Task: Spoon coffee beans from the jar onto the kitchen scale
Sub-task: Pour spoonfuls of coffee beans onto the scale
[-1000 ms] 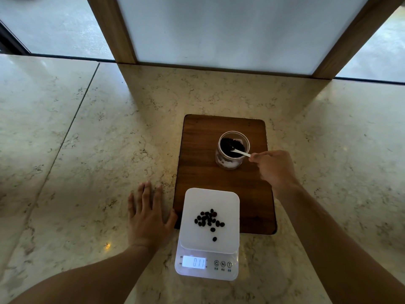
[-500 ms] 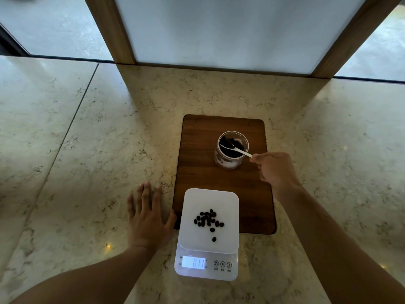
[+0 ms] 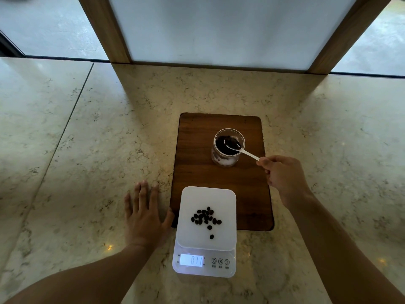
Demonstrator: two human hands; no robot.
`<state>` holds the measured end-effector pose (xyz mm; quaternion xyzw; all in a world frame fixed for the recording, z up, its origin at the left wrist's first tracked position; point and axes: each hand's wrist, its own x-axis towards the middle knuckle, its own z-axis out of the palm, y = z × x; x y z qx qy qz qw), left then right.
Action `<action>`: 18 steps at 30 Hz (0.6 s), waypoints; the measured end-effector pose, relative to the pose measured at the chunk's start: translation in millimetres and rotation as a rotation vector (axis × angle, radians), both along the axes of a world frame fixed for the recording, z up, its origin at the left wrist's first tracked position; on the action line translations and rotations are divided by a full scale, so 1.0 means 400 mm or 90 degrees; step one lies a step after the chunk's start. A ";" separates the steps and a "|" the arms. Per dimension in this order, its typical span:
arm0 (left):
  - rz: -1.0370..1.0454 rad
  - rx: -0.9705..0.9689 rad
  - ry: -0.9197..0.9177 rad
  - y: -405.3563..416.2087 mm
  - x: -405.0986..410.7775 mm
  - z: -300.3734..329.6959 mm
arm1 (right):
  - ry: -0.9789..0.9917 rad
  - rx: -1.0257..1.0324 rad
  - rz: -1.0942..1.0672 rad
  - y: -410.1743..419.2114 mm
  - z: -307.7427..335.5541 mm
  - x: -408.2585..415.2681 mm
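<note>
Over jar (image 3: 228, 150), loaded spoon (image 3: 235, 145)

Spoon (image 3: 241, 150) handle end inside right hand (image 3: 282, 178)

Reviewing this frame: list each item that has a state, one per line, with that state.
jar: upright, lid off, beans inside
spoon: loaded, bowl at the jar mouth
right hand: pinching the spoon handle
left hand: flat on the counter, holding nothing
scale: on, display lit
beans on scale: small loose cluster on the platform
</note>
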<state>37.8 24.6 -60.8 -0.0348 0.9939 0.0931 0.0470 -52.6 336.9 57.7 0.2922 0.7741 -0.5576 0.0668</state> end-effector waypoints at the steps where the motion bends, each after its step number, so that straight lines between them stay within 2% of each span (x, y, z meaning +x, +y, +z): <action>1: 0.000 -0.003 -0.001 0.000 0.001 0.000 | 0.004 0.001 0.003 0.003 0.002 0.009; 12: 0.008 0.008 0.016 0.002 -0.025 0.002 | 0.050 0.008 0.099 0.008 0.032 0.127; 18: -0.001 0.009 0.010 0.006 0.004 0.000 | -0.004 0.003 0.158 -0.032 0.007 0.244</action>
